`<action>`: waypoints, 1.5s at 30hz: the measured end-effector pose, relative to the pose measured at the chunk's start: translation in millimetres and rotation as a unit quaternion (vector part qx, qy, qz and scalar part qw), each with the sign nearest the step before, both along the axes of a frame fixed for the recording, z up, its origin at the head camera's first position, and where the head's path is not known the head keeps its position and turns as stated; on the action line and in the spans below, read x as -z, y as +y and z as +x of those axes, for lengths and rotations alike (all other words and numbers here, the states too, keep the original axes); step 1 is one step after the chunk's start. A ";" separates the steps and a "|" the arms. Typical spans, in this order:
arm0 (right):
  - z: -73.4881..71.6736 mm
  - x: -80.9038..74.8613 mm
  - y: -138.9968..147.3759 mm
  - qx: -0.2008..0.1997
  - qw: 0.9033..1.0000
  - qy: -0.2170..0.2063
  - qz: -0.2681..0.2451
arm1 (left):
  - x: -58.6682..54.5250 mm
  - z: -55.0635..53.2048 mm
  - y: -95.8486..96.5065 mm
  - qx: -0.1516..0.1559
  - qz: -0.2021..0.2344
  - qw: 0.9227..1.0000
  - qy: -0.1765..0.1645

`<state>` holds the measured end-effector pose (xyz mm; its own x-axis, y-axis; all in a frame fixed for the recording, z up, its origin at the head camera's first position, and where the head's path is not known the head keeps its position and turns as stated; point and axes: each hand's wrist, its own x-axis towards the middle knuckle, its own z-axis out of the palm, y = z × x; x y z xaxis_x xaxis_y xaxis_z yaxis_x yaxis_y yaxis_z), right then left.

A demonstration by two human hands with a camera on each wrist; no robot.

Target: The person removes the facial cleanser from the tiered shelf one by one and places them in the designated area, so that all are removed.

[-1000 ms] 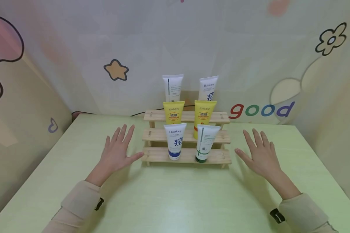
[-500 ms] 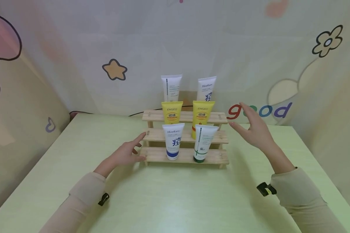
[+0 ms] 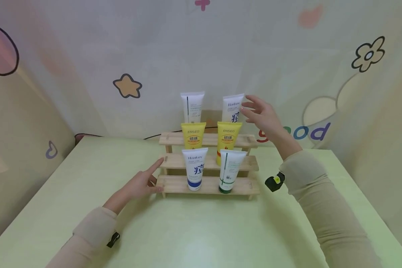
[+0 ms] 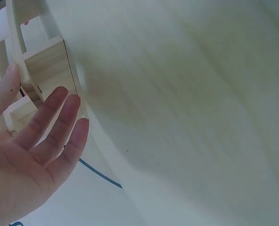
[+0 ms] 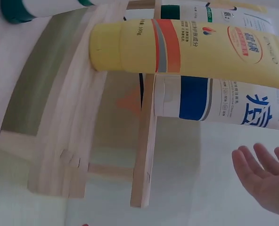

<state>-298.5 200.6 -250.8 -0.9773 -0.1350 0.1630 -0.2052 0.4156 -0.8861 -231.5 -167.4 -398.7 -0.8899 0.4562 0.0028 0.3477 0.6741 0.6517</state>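
A three-tier wooden rack (image 3: 174, 183) bears several squeeze tubes, two on each tier. My right hand (image 3: 262, 116) reaches in beside the white Hankey tube (image 3: 232, 108) at the back right. In the right wrist view its fingers (image 5: 255, 162) are spread and slightly bent, a small gap away from that tube's blue-banded body (image 5: 194, 98). At the rack's left end is my left hand (image 3: 139, 185), index fingertip at the middle tier and thumb at the lowest one. The left wrist view shows its other fingers (image 4: 59, 125) loosely extended beside the wooden end.
Two yellow Enseo tubes (image 3: 193, 136) stand on the middle tier. In front are a blue-banded Hankey tube (image 3: 195, 169) and a green-capped white tube (image 3: 232, 169). Another white tube (image 3: 192, 106) is at the back left. A printed curtain (image 3: 167, 48) hangs behind the pale green table (image 3: 194, 230).
My right hand has moved left and up from the table's right side to the back right tube. My left hand has come rightward to the rack's left end. The tubes stay on their tiers.
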 end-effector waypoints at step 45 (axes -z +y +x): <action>21.6 114.0 119.6 0.075 0.956 -0.284 -0.004 | 1.3 0.2 3.0 -0.007 -0.015 1.000 0.000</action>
